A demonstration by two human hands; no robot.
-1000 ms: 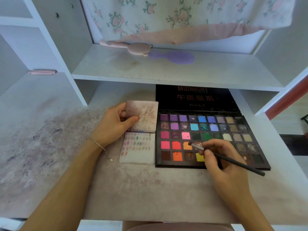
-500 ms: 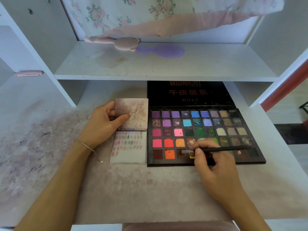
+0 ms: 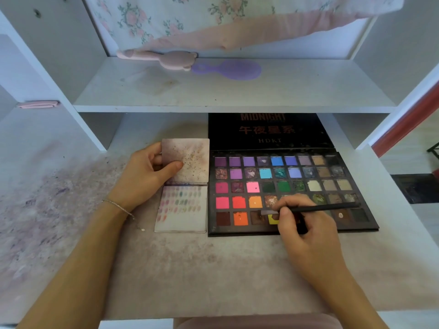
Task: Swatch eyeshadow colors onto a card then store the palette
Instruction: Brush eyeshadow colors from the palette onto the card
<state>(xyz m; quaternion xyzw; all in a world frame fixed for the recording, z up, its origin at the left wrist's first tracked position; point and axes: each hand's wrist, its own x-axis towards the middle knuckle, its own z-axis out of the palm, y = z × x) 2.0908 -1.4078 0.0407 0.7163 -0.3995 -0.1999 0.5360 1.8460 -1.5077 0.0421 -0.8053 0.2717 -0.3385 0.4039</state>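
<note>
An open black eyeshadow palette [image 3: 294, 179] with several rows of coloured pans lies on the desk, its lid flat behind it. Left of it lies a folded white swatch card [image 3: 181, 210]; its lower half carries rows of pale colour dabs. My left hand [image 3: 145, 176] holds the card's stained upper half, thumb on top. My right hand [image 3: 301, 224] grips a thin black brush [image 3: 318, 207] lying almost level, its pale tip over the brown and yellow pans in the palette's bottom row.
A white shelf [image 3: 225, 91] overhangs the back of the desk [image 3: 190, 269], with a pink bear-shaped brush [image 3: 166, 59] and a purple hairbrush [image 3: 230, 68] on it. Floral fabric hangs above. The desk surface is stained with powder on the left. White uprights stand at both sides.
My right hand has turned the brush from slanting to nearly level and lowered its tip from the fourth row to the bottom-row pans. My left hand stays on the card.
</note>
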